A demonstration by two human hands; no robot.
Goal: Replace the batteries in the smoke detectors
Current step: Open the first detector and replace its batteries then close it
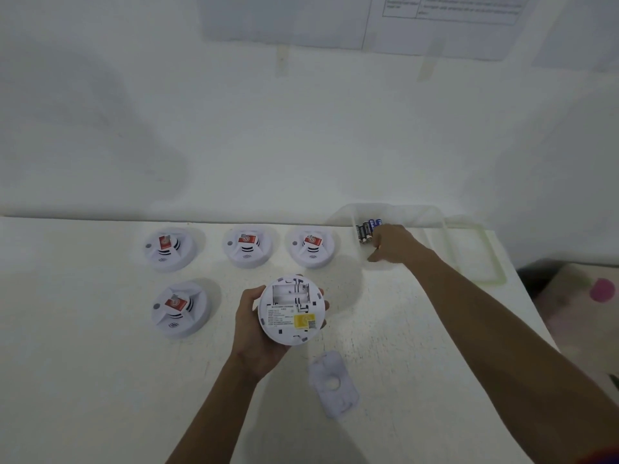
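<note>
At frame centre the left hand cups the likely light, rigid smoke detector by its rim, empty bay up, while the right hand, grip unclear, reaches among small, probably slippery batteries in the right-hand tub.
</note>
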